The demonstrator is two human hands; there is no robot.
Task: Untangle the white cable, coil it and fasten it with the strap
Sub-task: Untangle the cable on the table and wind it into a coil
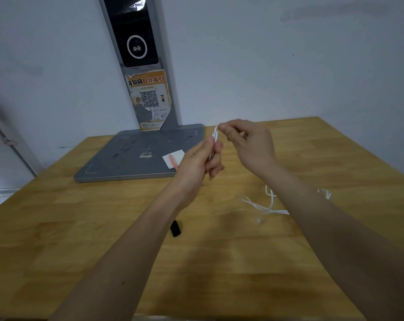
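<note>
Both hands are raised above the wooden table (pixel 104 228). My left hand (pixel 200 162) is closed around a folded bundle of the white cable (pixel 215 135), whose loop sticks up above the fingers. My right hand (pixel 249 144) pinches the top of that loop between thumb and fingertip. The rest of the cable lies loose on the table under my right forearm, in tangled strands (pixel 269 206). A short black strap (pixel 175 228) rests flat on the table beside my left forearm, touched by neither hand.
A grey stand with a flat base (pixel 127 158) and an upright post carrying an orange QR sticker (pixel 150 98) sits at the table's back. A white card with a pink pen (pixel 173 159) lies on the base. A white wall rises behind.
</note>
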